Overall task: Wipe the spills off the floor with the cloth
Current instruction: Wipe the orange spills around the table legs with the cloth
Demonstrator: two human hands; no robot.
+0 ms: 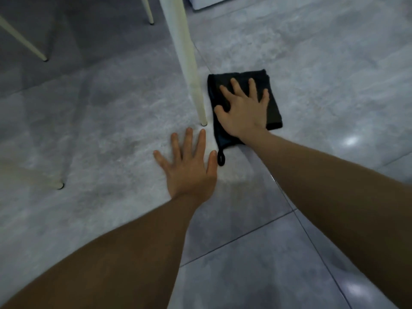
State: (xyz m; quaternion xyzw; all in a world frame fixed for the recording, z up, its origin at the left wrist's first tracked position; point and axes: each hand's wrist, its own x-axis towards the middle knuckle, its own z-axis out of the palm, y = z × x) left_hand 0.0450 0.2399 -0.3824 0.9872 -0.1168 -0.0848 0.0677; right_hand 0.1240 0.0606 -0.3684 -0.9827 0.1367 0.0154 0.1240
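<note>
Head view: wiping step is in hand. Right hand (242,108) lies flat on the cloth (273,108), fingers spread, palm pressing it to the floor (323,74); no pinch or grasp, just downward pressure. Cloth is black, folded square, just right of the table leg (189,70), nearly touching its foot; hanging loop (221,157) trails off the near corner. Left hand (189,166) is open and empty, flat on the floor just in front of the leg, looks like a brace

Can't pick out any spill: no clear puddle or streak, only a pale patch around the leg foot that could be glare. Next move, my guess: slide the cloth under steady pressure, steer round the leg foot, keep the loop from dragging

Floor is grey marbled tile, glossy, thin grout lines, light glare right of the leg. More cream furniture legs (24,39) left of the table leg; white base (207,2) behind it
</note>
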